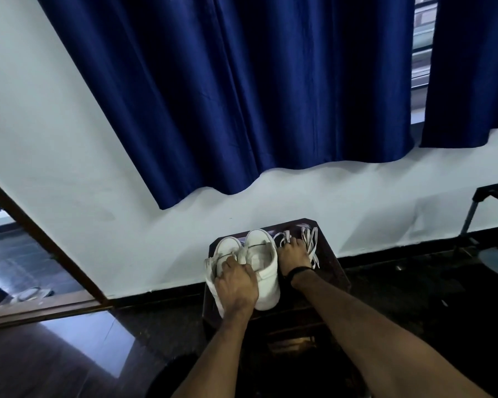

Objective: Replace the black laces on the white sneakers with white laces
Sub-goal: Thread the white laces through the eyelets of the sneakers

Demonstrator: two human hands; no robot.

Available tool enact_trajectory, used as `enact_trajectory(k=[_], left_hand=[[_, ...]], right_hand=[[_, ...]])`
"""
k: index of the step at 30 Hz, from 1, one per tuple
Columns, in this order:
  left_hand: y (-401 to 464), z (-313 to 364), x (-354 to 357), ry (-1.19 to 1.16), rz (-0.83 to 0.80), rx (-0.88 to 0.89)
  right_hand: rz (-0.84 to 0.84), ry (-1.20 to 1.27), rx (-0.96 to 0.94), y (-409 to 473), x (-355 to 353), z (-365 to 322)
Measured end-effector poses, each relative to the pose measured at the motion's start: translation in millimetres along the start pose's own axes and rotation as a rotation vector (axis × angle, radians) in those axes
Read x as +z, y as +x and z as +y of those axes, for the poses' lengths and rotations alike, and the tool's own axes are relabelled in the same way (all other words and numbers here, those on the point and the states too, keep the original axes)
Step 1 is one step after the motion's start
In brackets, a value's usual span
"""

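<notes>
Sneakers (pixel 247 262) sitting side by side on a small dark counter (pixel 332 271) against the wall, toes pointing away. Left hand (pixel 236 285) lying over their near ends, fingers curling into the openings, gripping both. Right hand (pixel 292 258) reaching just right of the sneakers, fingers bending down onto the white laces (pixel 311 242) heaped there; whether it is pinching them, cannot tell. Blue curtain (pixel 242 96) hanging above.

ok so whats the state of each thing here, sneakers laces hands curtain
left sneaker: upright on the dark stool, no lace visible
right sneaker: upright beside it, touching
white laces: loose on the stool
left hand: grips both sneakers
right hand: on the laces, grip unclear
blue curtain: drawn
</notes>
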State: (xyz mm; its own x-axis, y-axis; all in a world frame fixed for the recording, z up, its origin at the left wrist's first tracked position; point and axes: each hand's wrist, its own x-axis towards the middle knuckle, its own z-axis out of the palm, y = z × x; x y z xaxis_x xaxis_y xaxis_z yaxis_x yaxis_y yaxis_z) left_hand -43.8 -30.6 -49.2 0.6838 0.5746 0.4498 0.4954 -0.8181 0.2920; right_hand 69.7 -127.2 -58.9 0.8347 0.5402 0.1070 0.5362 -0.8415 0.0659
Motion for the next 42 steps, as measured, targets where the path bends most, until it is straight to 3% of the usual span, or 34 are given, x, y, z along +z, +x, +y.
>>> enact_trajectory(k=[3, 6, 10, 13, 15, 17, 20, 22, 26, 30, 31, 34, 35, 36, 39, 42], left_hand=[[-1, 0, 1, 0.010, 0.007, -0.018], [0, 0, 1, 0.002, -0.033, -0.037], [1, 0, 2, -0.003, -0.039, -0.027], [3, 2, -4, -0.106, -0.093, -0.139], [10, 7, -18, -0.225, -0.097, -0.206], [22, 18, -40, -0.427, -0.015, -0.164], [49, 41, -74, -1.042, -0.153, -0.186], [63, 50, -88, -1.176, -0.170, -0.180], [70, 46, -90, -1.114, -0.154, -0.038], [66, 35, -81, -0.906, -0.318, 0.033], [67, 34, -83, -0.868, -0.328, 0.009], [71, 35, -93, -0.974, -0.313, -0.040], [73, 38, -97, -1.004, -0.331, -0.021], [74, 41, -102, -1.018, -0.364, 0.003], [79, 52, -109, -0.995, -0.423, 0.071], [89, 49, -107, -0.929, -0.305, 0.055]], right_hand=[[0.048, 0.066, 0.042, 8, -16, 13], [0.101, 0.281, 0.137, 19, -55, 33], [0.204, 0.809, 0.246, 30, -114, 61], [0.192, 1.078, 0.131, 37, -150, 76], [0.205, 1.164, 0.043, 35, -175, 80], [0.188, 1.265, -0.046, 26, -198, 78], [0.084, 1.325, -0.134, 9, -216, 72], [0.016, 1.328, -0.159, -1, -215, 69], [-0.084, 1.398, -0.178, -14, -190, 70], [-0.139, 1.504, -0.099, -22, -160, 74], [-0.157, 1.439, -0.100, -24, -153, 76], [-0.198, 0.757, -0.144, -25, -133, 81], [-0.179, 0.676, -0.184, -27, -128, 79], [-0.171, 0.772, -0.215, -30, -126, 76], [-0.194, 1.369, -0.255, -35, -139, 60], [-0.212, 1.544, -0.242, -38, -158, 58]])
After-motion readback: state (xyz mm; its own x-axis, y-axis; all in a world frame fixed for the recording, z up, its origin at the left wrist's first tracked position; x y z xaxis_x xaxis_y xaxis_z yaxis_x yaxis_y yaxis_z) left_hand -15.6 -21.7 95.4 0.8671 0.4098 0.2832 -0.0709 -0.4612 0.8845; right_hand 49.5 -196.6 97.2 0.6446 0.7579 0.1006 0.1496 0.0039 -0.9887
